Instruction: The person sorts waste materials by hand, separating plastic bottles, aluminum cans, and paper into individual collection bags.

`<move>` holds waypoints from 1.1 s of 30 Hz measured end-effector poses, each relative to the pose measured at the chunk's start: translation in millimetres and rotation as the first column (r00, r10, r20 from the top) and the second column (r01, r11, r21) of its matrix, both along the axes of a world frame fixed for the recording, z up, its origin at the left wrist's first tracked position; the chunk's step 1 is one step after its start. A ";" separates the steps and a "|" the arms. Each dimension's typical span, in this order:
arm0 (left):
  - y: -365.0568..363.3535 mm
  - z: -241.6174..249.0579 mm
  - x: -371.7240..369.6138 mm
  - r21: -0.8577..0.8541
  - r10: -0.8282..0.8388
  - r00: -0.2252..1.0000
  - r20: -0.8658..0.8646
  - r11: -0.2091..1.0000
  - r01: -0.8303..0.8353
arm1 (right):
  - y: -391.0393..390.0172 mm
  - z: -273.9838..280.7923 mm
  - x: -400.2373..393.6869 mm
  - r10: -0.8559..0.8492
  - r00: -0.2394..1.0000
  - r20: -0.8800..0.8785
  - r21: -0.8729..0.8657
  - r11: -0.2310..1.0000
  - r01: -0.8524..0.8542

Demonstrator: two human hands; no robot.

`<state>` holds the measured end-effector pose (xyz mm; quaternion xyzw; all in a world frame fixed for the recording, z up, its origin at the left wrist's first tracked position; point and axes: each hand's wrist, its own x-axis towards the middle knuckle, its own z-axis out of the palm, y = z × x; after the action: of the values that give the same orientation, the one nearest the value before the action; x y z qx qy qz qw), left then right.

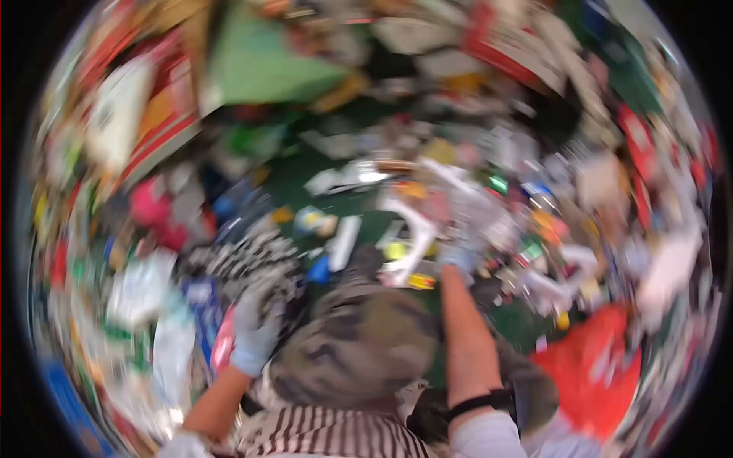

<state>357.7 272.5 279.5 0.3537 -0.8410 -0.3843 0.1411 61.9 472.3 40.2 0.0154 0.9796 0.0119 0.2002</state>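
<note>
My left hand [253, 332], in a pale grey-blue glove, is at the lower left beside a crumpled black-and-white patterned cloth [248, 256]. Blur hides whether its fingers grip the cloth or only touch it. A blue-and-white packet [202, 313] lies just left of that hand. Reaching forward at centre right, my right hand [456, 258] wears a light blue glove and is among white pieces of scrap [416, 233]. Its fingers are smeared by motion. Close to it are a small yellow-and-red packet [421, 282] and a long white strip [345, 243].
Mixed waste surrounds me on a dark green surface [294, 179]. A green sheet [267, 61] and a red-edged box [164, 107] stand at the far left. At the lower right lies a red plastic bag [592, 366]. My camouflage-clad knee [359, 343] is between my arms.
</note>
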 end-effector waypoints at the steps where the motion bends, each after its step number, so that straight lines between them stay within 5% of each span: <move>1: 2.5 -6.9 -20.1 0.301 0.099 0.994 -0.046 0.950 -0.081 | -2.5 -14.8 1.4 0.024 0.998 0.050 0.020 0.999 -0.025; 3: -18.6 -38.7 -62.5 0.397 0.061 0.993 -0.099 0.918 -0.017 | 3.9 -33.2 -8.4 0.028 0.994 0.109 0.052 0.998 -0.034; 5: -51.9 -48.5 -114.0 0.394 -0.180 0.969 -0.169 0.889 0.234 | 17.6 -40.5 -21.8 -0.018 0.991 0.135 0.050 0.999 0.011; 7: -65.2 -60.0 -165.0 0.597 -0.096 0.961 -0.258 0.767 0.237 | 29.1 -35.7 -40.2 -0.065 0.990 0.122 0.014 0.998 0.063; 9: -62.0 -45.8 -221.7 0.616 -0.184 0.967 -0.177 0.745 0.255 | 31.9 -18.5 -51.1 -0.181 0.981 0.076 -0.084 0.979 0.187; 10: -88.2 -65.4 -257.3 0.556 -0.367 0.901 -0.233 0.710 0.433 | 38.9 4.4 -57.4 -0.324 0.943 0.076 -0.265 0.905 0.332; 12: -44.8 -15.5 -299.5 0.634 -0.461 0.841 -0.282 0.568 0.525 | 47.8 55.7 -65.1 -0.530 0.843 0.092 -0.559 0.673 0.484; 13: -46.8 -20.6 -323.4 0.539 -0.604 0.707 -0.368 0.481 0.691 | 45.9 81.4 -65.0 -0.578 0.808 0.114 -0.664 0.560 0.495; 15: -4.3 14.9 -336.1 0.442 -0.664 0.628 -0.406 0.459 0.771 | 58.6 169.2 -48.2 -0.608 0.771 0.191 -0.830 0.320 0.458; 17: -12.2 7.9 -378.2 0.588 -0.685 0.595 -0.420 0.293 0.754 | 73.5 265.6 -9.1 -0.566 0.771 0.293 -0.907 0.090 0.411; 19: 6.2 7.1 -398.6 0.634 -0.751 0.532 -0.390 0.199 0.747 | 70.0 326.6 26.2 -0.566 0.773 0.287 -0.938 -0.002 0.346; 21: 41.7 17.5 -393.8 0.756 -0.752 0.514 -0.413 0.031 0.653 | 16.1 266.3 -4.5 -0.771 0.635 -0.040 -0.980 0.156 0.128; 22: 99.8 63.0 -328.5 0.773 -0.799 0.451 -0.399 -0.028 0.634 | 20.1 279.9 29.2 -0.744 0.639 -0.194 -0.958 0.285 0.041; 23: 120.0 58.3 -313.2 0.881 -0.661 0.684 -0.309 0.072 0.467 | 27.5 298.7 69.2 -0.689 0.636 -0.347 -0.909 0.414 -0.047; 25: 139.6 63.4 -280.3 0.807 -0.820 0.344 -0.458 -0.221 0.547 | 87.7 354.8 177.9 -0.605 0.772 -0.192 -0.920 0.385 0.073; 27: 146.7 48.0 -273.7 0.719 -0.812 0.418 -0.408 -0.004 0.695 | 142.5 375.1 254.3 -0.455 0.838 -0.301 -0.799 0.601 0.040; 28: 139.5 33.3 -286.0 0.737 -0.819 0.433 -0.377 0.018 0.676 | 159.8 358.0 295.3 -0.520 0.690 -0.503 -0.797 0.588 -0.139; 29: 141.5 26.3 -281.7 0.692 -0.773 0.475 -0.421 0.065 0.719 | 186.6 373.1 344.6 -0.390 0.675 -0.627 -0.647 0.742 -0.173; 31: 126.5 10.2 -284.5 0.718 -0.712 0.561 -0.422 0.115 0.686 | 227.6 386.7 443.0 -0.359 0.729 -0.583 -0.465 0.883 0.062; 33: 107.0 3.1 -282.6 0.756 -0.695 0.620 -0.364 0.168 0.632 | 241.9 392.2 545.6 -0.469 0.832 -0.297 -0.360 0.862 0.357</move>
<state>75.1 379.5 282.6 -0.0155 -0.6171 -0.7441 -0.2554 607.5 714.2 432.4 0.2013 0.9631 -0.1785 0.0072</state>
